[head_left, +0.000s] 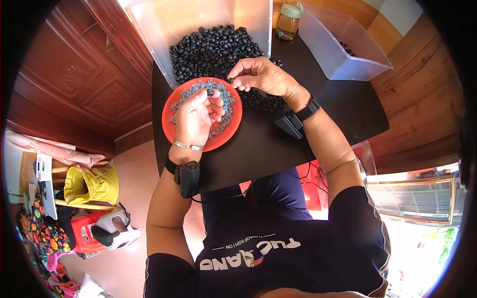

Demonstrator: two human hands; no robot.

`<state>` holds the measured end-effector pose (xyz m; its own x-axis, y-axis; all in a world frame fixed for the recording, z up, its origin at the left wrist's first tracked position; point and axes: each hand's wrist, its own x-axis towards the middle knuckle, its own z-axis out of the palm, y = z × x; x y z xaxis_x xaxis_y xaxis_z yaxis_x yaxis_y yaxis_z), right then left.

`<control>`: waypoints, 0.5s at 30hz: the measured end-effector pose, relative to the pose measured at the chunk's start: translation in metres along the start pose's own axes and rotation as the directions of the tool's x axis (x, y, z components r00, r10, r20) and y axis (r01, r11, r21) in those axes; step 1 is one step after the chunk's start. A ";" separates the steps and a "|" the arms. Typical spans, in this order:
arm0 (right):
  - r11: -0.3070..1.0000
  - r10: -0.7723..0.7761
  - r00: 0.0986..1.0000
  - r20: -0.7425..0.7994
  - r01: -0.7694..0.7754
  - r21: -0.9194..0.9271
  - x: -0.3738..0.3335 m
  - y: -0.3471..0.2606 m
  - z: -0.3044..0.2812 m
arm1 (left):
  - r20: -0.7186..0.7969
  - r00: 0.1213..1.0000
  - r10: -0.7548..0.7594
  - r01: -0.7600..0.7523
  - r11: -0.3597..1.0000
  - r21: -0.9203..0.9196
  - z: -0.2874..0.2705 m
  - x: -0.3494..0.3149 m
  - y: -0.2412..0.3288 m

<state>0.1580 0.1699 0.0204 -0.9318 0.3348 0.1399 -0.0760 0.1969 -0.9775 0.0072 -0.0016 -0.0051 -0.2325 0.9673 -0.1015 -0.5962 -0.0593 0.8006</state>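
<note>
My left grip (195, 118) clamps a bead (210, 92) over the bowl (238, 110), my right grip (266, 78) pinching another beside the pile (216, 49); likely a fitting step, next calling for careful alignment.

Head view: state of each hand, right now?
Left hand: loosely closed, holding a black piece.
Right hand: pinched closed on a small dark piece.

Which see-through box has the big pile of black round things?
The left box, just beyond the red bowl; the right box shows only a few black pieces.
</note>
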 end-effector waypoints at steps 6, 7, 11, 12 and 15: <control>0.978 -0.064 0.998 -0.004 0.062 -0.201 -0.002 -0.003 0.024 | 0.103 0.995 0.008 -0.001 0.998 -0.071 0.004 0.000 -0.004; 0.984 -0.064 0.997 0.035 0.069 -0.165 -0.001 -0.002 0.027 | 0.134 0.991 0.004 0.010 0.995 -0.099 0.003 0.000 -0.005; 0.993 0.019 0.999 0.048 -0.014 -0.117 -0.004 -0.010 0.028 | 0.108 0.994 0.025 -0.014 0.995 -0.097 0.000 0.002 -0.006; 0.993 0.019 0.999 0.048 -0.013 -0.116 -0.004 -0.012 0.027 | 0.121 0.992 0.024 -0.011 0.994 -0.106 0.001 0.002 -0.006; 0.986 0.106 0.994 0.031 -0.102 -0.132 -0.003 -0.012 0.023 | 0.137 0.990 0.019 -0.003 0.993 -0.119 0.002 0.002 -0.007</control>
<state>0.1534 0.1455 0.0283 -0.9453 0.3248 0.0300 0.0663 0.2814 -0.9573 0.0124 0.0011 -0.0096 -0.1364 0.9906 -0.0047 -0.6827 -0.0906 0.7251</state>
